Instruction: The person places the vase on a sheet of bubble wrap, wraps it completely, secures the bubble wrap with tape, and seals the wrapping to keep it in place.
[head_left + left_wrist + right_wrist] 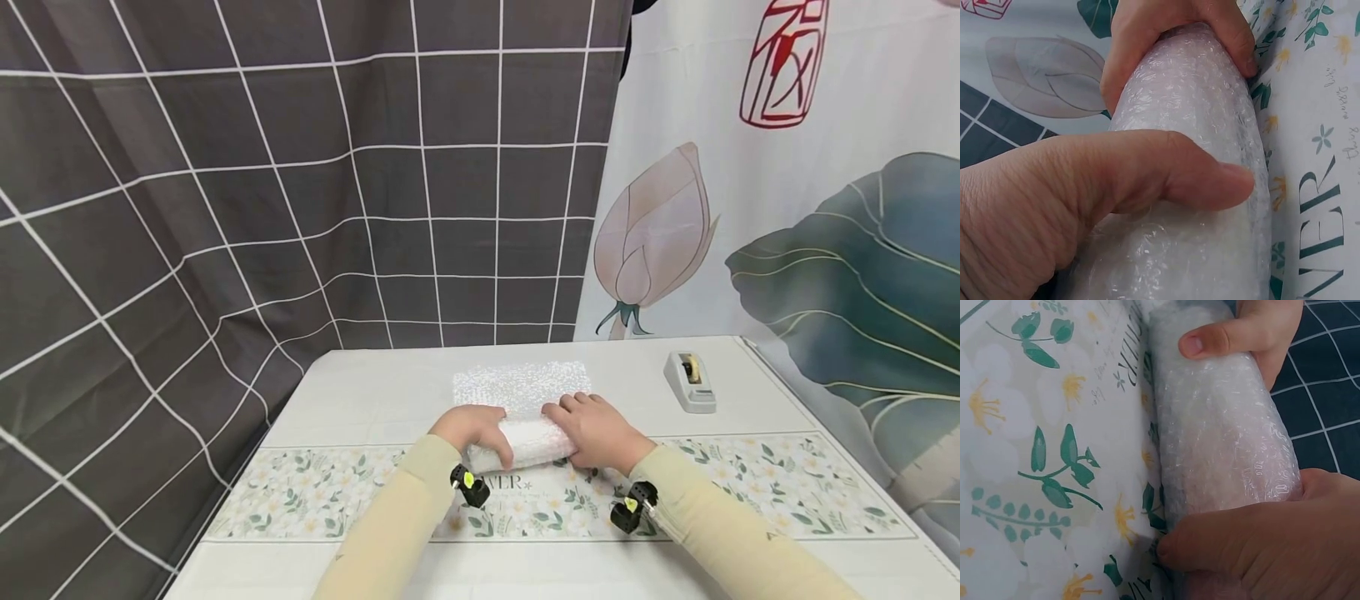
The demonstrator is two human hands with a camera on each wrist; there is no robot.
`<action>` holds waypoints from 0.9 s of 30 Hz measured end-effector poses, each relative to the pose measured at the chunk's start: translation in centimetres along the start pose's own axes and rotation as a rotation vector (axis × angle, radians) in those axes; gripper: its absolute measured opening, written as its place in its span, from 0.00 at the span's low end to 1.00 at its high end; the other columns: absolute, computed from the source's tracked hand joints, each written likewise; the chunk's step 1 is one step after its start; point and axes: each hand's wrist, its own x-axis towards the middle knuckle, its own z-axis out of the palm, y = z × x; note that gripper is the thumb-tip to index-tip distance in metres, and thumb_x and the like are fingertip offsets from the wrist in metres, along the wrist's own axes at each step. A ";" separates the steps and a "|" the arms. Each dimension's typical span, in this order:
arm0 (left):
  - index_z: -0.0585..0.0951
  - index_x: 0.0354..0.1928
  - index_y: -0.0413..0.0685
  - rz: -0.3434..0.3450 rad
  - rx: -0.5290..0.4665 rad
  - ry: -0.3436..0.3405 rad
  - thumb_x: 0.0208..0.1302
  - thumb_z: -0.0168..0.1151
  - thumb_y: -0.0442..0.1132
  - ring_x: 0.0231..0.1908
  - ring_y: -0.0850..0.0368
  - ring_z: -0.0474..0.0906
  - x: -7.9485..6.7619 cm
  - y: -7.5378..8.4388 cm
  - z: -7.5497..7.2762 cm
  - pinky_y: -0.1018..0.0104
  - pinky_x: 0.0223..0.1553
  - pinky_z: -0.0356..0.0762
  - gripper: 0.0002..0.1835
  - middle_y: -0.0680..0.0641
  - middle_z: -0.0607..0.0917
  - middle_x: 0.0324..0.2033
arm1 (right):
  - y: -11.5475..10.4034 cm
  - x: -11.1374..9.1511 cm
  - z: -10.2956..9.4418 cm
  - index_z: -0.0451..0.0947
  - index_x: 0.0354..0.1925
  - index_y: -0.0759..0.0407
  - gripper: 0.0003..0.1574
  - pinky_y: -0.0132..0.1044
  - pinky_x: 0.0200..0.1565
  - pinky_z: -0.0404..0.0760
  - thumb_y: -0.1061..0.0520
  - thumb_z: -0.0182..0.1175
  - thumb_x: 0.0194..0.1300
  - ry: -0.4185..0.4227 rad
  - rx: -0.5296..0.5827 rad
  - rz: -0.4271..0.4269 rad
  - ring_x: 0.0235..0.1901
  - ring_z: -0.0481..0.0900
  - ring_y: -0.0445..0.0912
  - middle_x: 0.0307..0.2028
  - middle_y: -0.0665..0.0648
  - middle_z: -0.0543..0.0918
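A roll of bubble wrap [534, 443] lies crosswise on the table, its whitish contents blurred by the clear layers. Behind it, the loose end of the bubble wrap sheet [521, 383] spreads flat. My left hand [472, 429] grips the roll's left end, with the thumb over the near side in the left wrist view. At the other end my right hand [600, 429] holds the roll, its thumb [1191, 544] low against the near side in the right wrist view. The fingers on the far side are partly hidden by the roll.
A grey-white tape dispenser [690, 382] with a yellowish tape roll stands at the table's back right. The white tablecloth [360, 392] has a floral band [315, 492]. A dark checked curtain [465, 192] and a white printed curtain [720, 100] hang behind the table.
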 end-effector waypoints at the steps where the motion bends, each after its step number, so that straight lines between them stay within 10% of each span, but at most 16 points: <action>1: 0.78 0.61 0.47 -0.008 -0.002 0.000 0.35 0.79 0.48 0.44 0.55 0.78 0.0 0.0 0.0 0.56 0.55 0.77 0.44 0.53 0.84 0.45 | 0.0 0.0 -0.1 0.72 0.60 0.56 0.52 0.53 0.46 0.81 0.52 0.78 0.32 -0.002 0.003 0.000 0.42 0.80 0.55 0.44 0.57 0.80; 17: 0.83 0.37 0.46 -0.159 0.018 0.023 0.30 0.78 0.56 0.33 0.53 0.78 0.2 0.1 -0.1 0.57 0.41 0.81 0.30 0.50 0.82 0.30 | 0.7 0.8 -0.2 0.74 0.59 0.53 0.49 0.53 0.45 0.80 0.56 0.73 0.32 -0.076 0.081 0.046 0.40 0.79 0.54 0.42 0.55 0.80; 27: 0.84 0.46 0.43 -0.197 0.046 0.057 0.35 0.79 0.58 0.38 0.52 0.79 -0.5 0.3 -0.5 0.54 0.48 0.81 0.36 0.49 0.84 0.37 | 1.0 1.5 -0.4 0.77 0.56 0.52 0.46 0.49 0.41 0.81 0.53 0.73 0.31 -0.106 0.112 0.055 0.36 0.79 0.52 0.41 0.53 0.82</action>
